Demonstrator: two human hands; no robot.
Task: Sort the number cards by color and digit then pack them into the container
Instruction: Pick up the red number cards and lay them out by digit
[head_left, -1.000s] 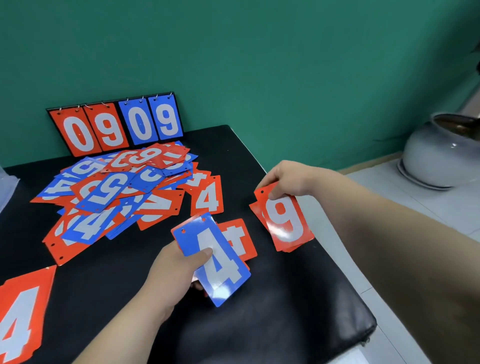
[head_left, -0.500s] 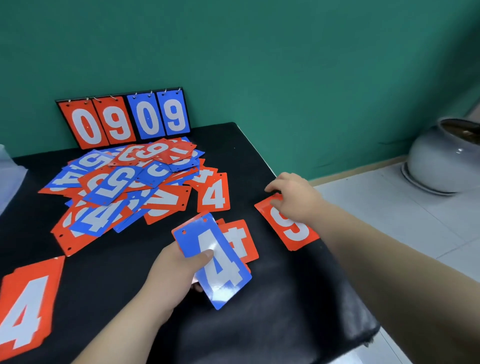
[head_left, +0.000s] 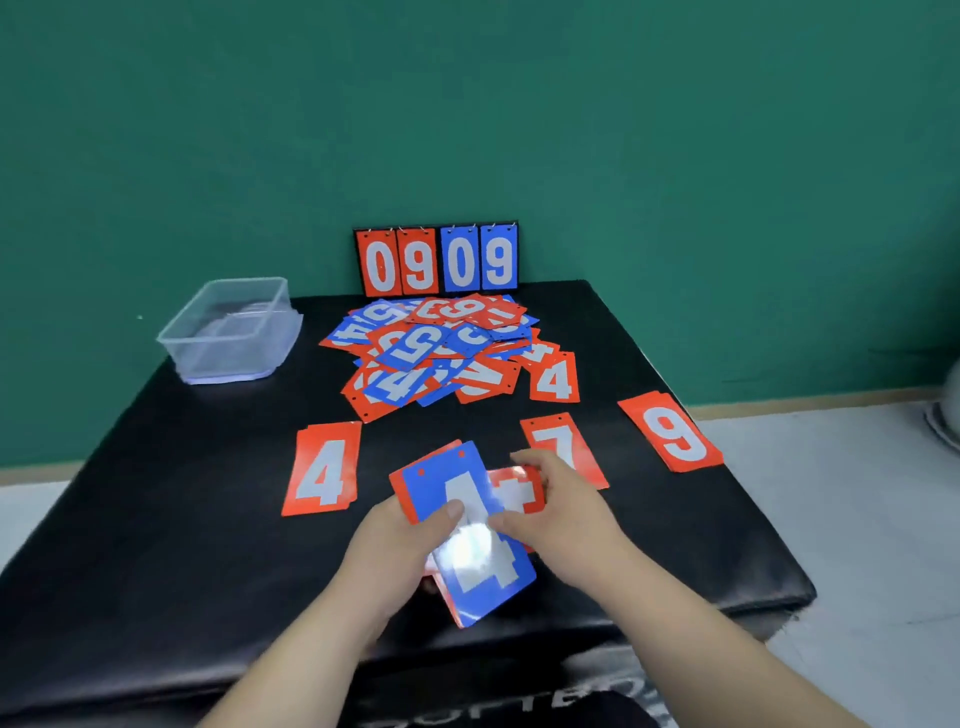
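My left hand grips a small stack of cards topped by a blue 4, thumb on its face. My right hand holds the stack's right edge, thumb on the blue card and fingers curled over a red 4 card beside it; whether that card lies on the table is unclear. A red 4 stack lies to the left. To the right lie a red 7 and a red 9 stack. Several mixed red and blue cards form a heap further back. The clear plastic container stands back left.
A flip scoreboard reading 0909 leans against the green wall behind the heap. One more red 4 lies at the heap's right edge. The black padded table ends just past the red 9. A grey pot sits on the floor to the right.
My right hand let go of the red 9 cards at the table's right and came back to the stack in my left hand. The view swung left, bringing in the container.
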